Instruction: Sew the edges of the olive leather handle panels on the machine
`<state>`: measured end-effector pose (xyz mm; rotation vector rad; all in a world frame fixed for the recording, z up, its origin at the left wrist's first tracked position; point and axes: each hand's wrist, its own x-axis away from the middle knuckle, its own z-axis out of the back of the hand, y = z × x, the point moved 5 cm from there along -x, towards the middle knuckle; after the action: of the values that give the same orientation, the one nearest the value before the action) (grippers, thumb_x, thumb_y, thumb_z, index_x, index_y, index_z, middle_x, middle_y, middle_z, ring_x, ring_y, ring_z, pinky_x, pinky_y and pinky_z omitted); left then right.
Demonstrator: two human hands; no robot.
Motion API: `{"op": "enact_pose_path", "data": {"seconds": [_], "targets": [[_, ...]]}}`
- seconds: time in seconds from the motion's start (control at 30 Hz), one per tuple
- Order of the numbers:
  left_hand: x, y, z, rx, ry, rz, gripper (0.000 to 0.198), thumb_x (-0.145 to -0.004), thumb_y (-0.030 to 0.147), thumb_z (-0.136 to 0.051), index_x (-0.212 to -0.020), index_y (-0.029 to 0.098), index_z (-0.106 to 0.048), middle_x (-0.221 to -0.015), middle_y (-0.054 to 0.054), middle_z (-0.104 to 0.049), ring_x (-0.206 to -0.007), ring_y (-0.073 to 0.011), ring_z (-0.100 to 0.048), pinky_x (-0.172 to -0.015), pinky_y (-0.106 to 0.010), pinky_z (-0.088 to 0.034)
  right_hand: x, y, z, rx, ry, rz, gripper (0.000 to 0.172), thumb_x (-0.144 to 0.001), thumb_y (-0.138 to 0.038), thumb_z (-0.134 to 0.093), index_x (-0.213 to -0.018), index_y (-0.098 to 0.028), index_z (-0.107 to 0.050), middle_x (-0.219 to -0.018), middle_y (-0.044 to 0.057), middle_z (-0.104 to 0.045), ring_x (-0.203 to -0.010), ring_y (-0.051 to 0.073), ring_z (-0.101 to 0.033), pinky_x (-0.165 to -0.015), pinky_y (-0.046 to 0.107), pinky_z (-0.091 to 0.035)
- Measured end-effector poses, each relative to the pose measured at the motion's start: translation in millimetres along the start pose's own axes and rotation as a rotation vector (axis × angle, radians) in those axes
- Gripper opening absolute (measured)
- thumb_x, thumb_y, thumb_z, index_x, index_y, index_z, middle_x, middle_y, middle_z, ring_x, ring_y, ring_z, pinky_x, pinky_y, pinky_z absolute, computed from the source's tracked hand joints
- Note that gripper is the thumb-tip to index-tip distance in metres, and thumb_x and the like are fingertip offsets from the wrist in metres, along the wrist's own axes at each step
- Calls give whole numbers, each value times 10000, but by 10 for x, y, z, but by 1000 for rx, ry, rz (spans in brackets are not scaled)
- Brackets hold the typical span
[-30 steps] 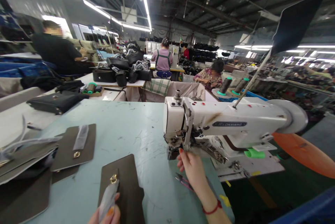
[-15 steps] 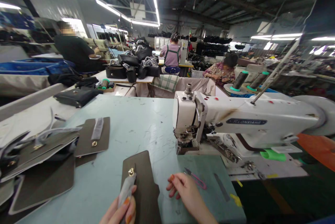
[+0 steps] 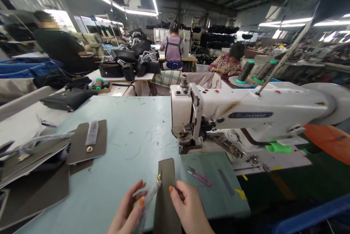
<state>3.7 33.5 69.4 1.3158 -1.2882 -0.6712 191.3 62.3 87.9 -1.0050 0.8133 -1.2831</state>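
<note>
A dark olive leather flap (image 3: 166,190) with a small gold clasp stands tilted on edge at the table's near side. My right hand (image 3: 187,206) grips its right edge with thumb and fingers. My left hand (image 3: 128,212) pinches a clear plastic strip (image 3: 149,199) that hangs off the clasp side of the flap. A white sewing machine (image 3: 232,113) stands just behind the flap, with its needle head to the left.
Pink thread snips (image 3: 199,176) lie on the table (image 3: 131,142) right of the flap. More olive flaps (image 3: 87,142) and stacked pieces (image 3: 27,175) lie at the left. A black bag (image 3: 65,99) sits farther back. Other people work at tables beyond.
My right hand came down from the machine's needle area and took hold of the flap. The flap went from lying flat to standing on edge between both hands.
</note>
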Motion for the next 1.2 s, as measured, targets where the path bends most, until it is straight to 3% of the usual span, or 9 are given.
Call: {"op": "enact_pose_path", "data": {"seconds": [0.07,0.17,0.27,0.37,0.47,0.57,0.7,0.9,1.2], "targets": [[-168,218,-128,-154,-85,-171,579,-670,304,-806,-1214,228,-622,-1344,-97,-558,-1214,-279,-503,-958,-283,-426,39,-105,74,87,-39,58,260,-914,-295,-461,-784,-169,-647,-683,27,-623,-624,145,-539,-561,206,-357],[-436,460,-428,-391,-355,-264,643,-618,255,-835,-1223,233,-618,-1331,-103,-561,-1281,-303,-423,-1065,-355,-314,70,-232,135,220,-95,126,190,-866,-177,-474,-885,-193,-662,-771,33,-664,-680,161,-588,-595,216,-359],[-596,500,-723,-579,-689,-213,384,-661,306,-801,-1016,208,-692,-992,-64,-671,-981,-271,-569,-901,-340,-416,68,-232,193,202,-91,129,189,-856,-176,-483,-871,-184,-671,-801,48,-667,-727,177,-601,-632,230,-387],[-649,436,-897,-582,-894,-169,227,-762,386,-705,-784,165,-657,-777,-21,-587,-774,-204,-529,-743,-292,-415,47,-85,252,-113,-61,32,260,-899,-349,-503,-938,-175,-692,-851,67,-666,-756,182,-601,-638,234,-431],[-672,325,-963,-499,-962,-125,268,-795,423,-665,-784,157,-636,-781,-26,-544,-778,-198,-498,-736,-292,-395,20,121,239,-428,-57,-119,451,-891,-540,-505,-1093,-171,-667,-902,81,-666,-725,176,-598,-546,214,-423],[-694,205,-977,-448,-985,-65,281,-787,434,-674,-798,158,-624,-796,-31,-533,-790,-200,-492,-732,-290,-387,-30,241,194,-533,-39,-159,482,-846,-564,-580,-1109,-167,-657,-868,59,-644,-625,126,-536,-492,190,-368],[-732,129,-987,-423,-985,-38,291,-786,442,-677,-789,157,-619,-799,-31,-526,-792,-199,-492,-721,-288,-379,-99,277,160,-519,-15,-154,435,-847,-563,-580,-874,-137,-667,-638,-15,-493,-508,82,-391,-453,189,-287],[-733,160,-1055,-390,-982,-39,307,-772,465,-684,-774,162,-639,-798,-37,-526,-796,-211,-491,-739,-313,-387,-94,137,267,-278,117,-13,452,-921,-557,-437,-708,-165,-508,-663,-10,-456,-633,121,-435,-593,216,-343],[-744,84,-1080,-374,-1073,-97,333,-782,472,-681,-733,149,-619,-773,-17,-495,-769,-175,-474,-718,-290,-390,-45,411,121,-594,187,-194,415,-918,-565,-436,-731,-195,-419,-603,-51,-379,-534,96,-366,-515,198,-341]]}}
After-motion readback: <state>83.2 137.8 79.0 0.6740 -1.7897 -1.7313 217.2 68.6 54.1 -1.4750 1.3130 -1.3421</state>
